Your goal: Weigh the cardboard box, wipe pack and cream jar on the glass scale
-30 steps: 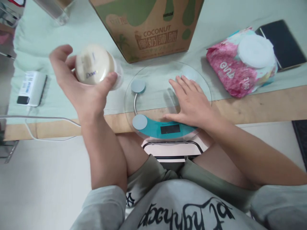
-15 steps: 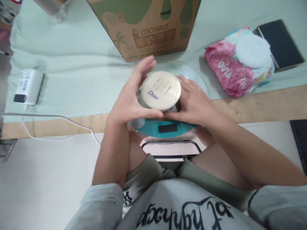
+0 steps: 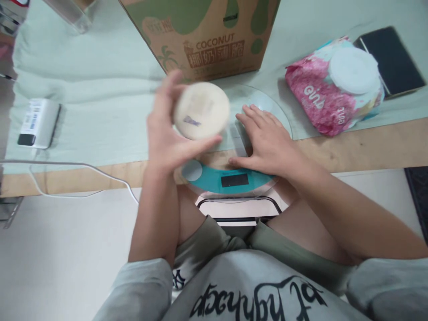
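Cream-coloured jar [image 3: 201, 110] sat pinched in my left hand [image 3: 167, 138] above the glass scale [image 3: 234, 180], unplaced; right hand [image 3: 267, 142] lay spread flat.

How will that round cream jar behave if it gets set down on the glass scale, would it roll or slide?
The cream jar looks squat with a wide flat lid, so upright it probably sits steady; on its edge it could roll. The left hand spans it alone, suggesting modest weight. The glass scale looks smooth, so it might slide if nudged.
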A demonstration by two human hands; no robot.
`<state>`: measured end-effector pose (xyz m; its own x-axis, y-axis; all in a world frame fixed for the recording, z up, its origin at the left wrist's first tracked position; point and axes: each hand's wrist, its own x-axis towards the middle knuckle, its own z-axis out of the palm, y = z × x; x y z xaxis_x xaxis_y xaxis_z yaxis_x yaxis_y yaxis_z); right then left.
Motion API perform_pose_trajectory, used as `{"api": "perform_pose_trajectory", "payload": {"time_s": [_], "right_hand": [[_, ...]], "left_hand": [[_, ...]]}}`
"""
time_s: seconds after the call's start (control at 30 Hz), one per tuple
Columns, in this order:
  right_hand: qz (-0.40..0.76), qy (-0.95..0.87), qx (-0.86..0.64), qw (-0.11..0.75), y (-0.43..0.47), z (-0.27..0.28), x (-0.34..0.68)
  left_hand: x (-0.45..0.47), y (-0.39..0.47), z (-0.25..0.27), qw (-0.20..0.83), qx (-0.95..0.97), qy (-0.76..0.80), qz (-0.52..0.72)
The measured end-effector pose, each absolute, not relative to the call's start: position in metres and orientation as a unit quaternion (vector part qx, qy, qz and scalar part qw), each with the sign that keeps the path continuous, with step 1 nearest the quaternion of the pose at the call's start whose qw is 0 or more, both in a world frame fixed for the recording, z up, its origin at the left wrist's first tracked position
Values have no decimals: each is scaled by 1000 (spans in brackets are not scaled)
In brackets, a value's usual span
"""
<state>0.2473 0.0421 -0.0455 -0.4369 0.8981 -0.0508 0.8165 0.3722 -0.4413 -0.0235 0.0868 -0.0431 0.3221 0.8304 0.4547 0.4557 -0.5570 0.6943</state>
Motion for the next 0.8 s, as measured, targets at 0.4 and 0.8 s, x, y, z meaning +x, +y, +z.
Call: {"api": "perform_pose_trajectory", "payload": {"time_s": [0.4, 0.8], "right_hand": [[230, -807, -540, 58, 44, -38, 240], [236, -810, -535, 57, 47, -41, 239]], "left_hand": [[-136, 124, -93, 5, 503, 729, 464], [8, 64, -43, 118, 868, 415, 245]]}}
